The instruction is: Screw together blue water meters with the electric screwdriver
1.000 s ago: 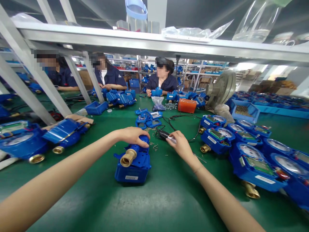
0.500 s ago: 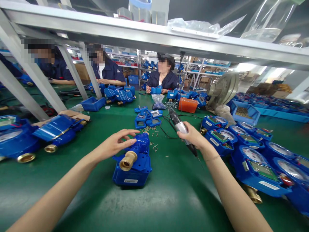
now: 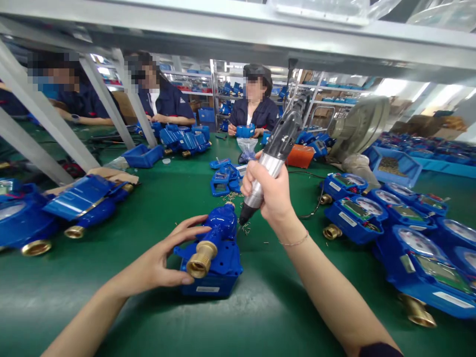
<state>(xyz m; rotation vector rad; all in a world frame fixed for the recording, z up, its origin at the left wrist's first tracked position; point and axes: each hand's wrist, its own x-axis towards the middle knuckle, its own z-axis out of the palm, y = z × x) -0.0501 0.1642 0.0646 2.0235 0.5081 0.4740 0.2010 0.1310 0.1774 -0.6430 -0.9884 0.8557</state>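
A blue water meter (image 3: 219, 223) with a brass threaded end (image 3: 202, 259) lies upside down on the green table before me. My left hand (image 3: 173, 253) steadies it from the left, fingers over its upper side and thumb against the lower casing. In my right hand (image 3: 269, 186) is an electric screwdriver (image 3: 273, 161), gripped round its silver middle. Its black nose tilts down and left beside the meter's right side. Where the bit ends I cannot make out. Loose screws (image 3: 232, 197) lie scattered behind the meter, near several blue covers (image 3: 223, 178).
Open blue meters (image 3: 357, 218) crowd the right side; more meters (image 3: 84, 198) stand at left. Behind are a blue bin of small parts (image 3: 394, 166), an orange box (image 3: 299, 156) and a fan (image 3: 362, 124). A shelf beam (image 3: 238, 37) crosses overhead. Co-workers sit opposite.
My right hand has swung the screwdriver from pointing down-right to pointing down-left, and brought it closer to the meter. My left hand has closed onto the meter's left side. The view has shifted slightly.
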